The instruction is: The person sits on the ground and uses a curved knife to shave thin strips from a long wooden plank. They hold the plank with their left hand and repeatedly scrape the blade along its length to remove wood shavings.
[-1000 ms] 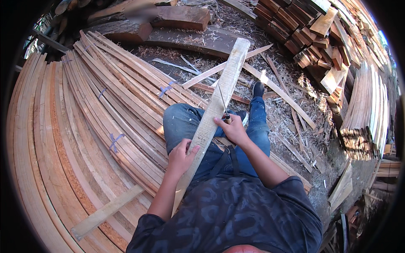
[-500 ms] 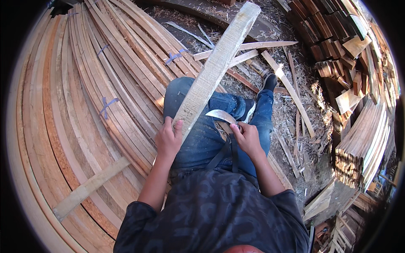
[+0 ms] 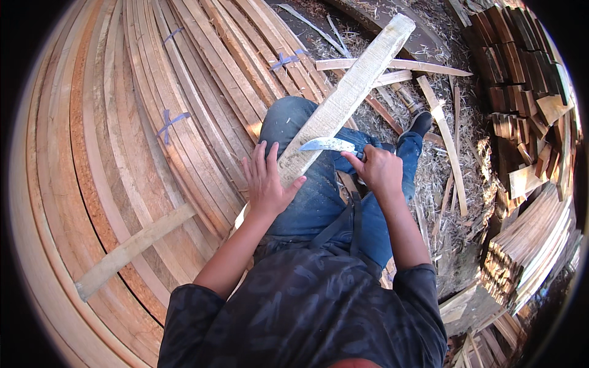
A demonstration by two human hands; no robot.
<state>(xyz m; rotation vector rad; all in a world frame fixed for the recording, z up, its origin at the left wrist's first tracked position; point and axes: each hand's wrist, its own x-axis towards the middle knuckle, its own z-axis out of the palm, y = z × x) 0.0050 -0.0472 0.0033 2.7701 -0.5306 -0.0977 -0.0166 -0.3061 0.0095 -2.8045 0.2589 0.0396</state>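
Observation:
A thick, pale, rough-sawn wooden plank [image 3: 353, 86] slants away from my lap, across my raised left knee. Around its near end is my left hand [image 3: 267, 181], fingers spread along the left edge and thumb at the other side. My right hand [image 3: 377, 168] is closed on the dark handle of a knife with a short curved blade [image 3: 328, 145]. The blade lies across the plank's lower part, its tip pointing left toward my left fingers. Whether the edge bites into the wood I cannot tell.
Long bundled wood strips [image 3: 202, 147] tied with purple ribbon spread on my left, with a short crosspiece [image 3: 138, 248] over them. Shavings and loose slats [image 3: 451, 147] litter the ground ahead. Stacked timber [image 3: 509, 67] and a bundle of thin slats [image 3: 521, 239] stand at right.
My left hand's fingers have loosened and spread at the plank's near end. The knife has come up from beside the plank to lie across it. The whole view has shifted slightly.

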